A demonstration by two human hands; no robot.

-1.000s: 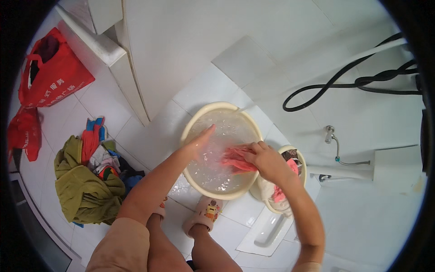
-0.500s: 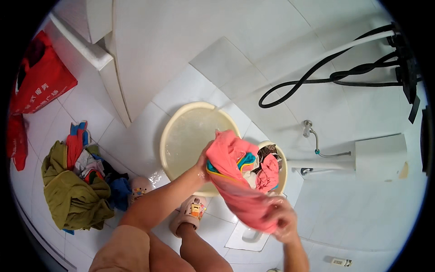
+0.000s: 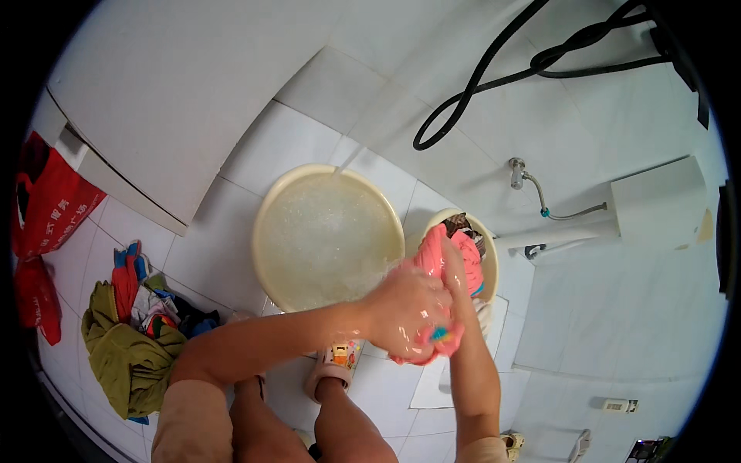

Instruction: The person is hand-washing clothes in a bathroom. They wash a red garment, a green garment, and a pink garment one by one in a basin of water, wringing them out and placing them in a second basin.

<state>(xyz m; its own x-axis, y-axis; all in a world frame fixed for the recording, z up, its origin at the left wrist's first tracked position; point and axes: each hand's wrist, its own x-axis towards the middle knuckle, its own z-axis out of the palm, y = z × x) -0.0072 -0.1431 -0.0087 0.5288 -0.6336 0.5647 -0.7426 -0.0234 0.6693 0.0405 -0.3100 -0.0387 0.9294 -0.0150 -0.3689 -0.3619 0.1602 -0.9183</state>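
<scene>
A wet pink garment (image 3: pixel 431 251) is bunched and twisted between my two hands. Wrapped round its lower part, my left hand (image 3: pixel 407 310) is closed, with pink cloth and a bit of teal showing below the fingers. My right hand (image 3: pixel 455 272) crosses close behind it and grips the upper part; its fingers are partly hidden. Both hands are over the right rim of a large cream basin (image 3: pixel 261 255) of bubbly water. Just beyond them stands a smaller cream basin (image 3: pixel 492 270) holding another pink cloth (image 3: pixel 470 261) and a dark patterned one (image 3: pixel 457 223).
Water (image 3: pixel 353 157) streams into the large basin. A pile of clothes (image 3: pixel 131 347) lies on the tiled floor at left, near red bags (image 3: pixel 58 208). A white cabinet (image 3: pixel 177 100) stands behind. Black cables (image 3: pixel 494 58) hang at upper right, above a valve and hose (image 3: pixel 532 181).
The pink garment, stretched out between my hands before, is now bunched tightly. My hands have come together, the right one moving up and left. The view has shifted, and more froth shows in the basin.
</scene>
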